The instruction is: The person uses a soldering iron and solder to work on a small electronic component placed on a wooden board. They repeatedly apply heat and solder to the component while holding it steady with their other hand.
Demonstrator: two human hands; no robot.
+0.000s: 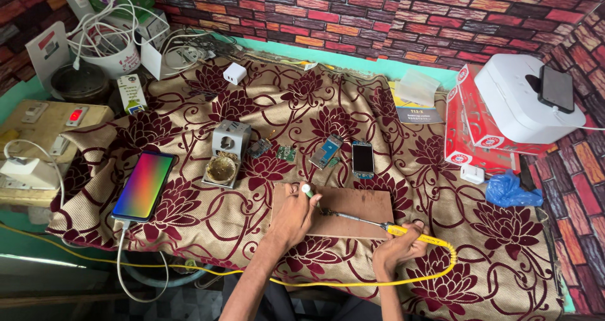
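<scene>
A: Soldering iron [384, 228] — where is it lying right now?

B: It is lying across the near right corner of the brown board [353, 211], its metal shaft pointing left. The right hand [398, 248] is closing its grip around the yellow handle, and the yellow cord [302, 282] is trailing off the front edge of the board.

A: And the left hand [293, 214]?

B: It is resting on the board's left part, its grip pinching a small green-and-white tube [307, 190]. The iron's tip is reaching just beside that hand; whether they are touching, I cannot tell.

A: What is crowding the board?

B: Just behind it a small phone with a dark screen [362, 158] is lying beside an opened phone body [326, 151] and little green circuit boards [287, 153]. To the board's left a grey iron stand with a brass-coloured pad [225, 154] is sitting, and further left a phone showing a rainbow screen [144, 185] is plugged into a white cable. To the right a blue plastic bag [512, 190] is lying beside red boxes [469, 122]. Everything is resting on the floral cloth [189, 220] covering the tabletop.
</scene>
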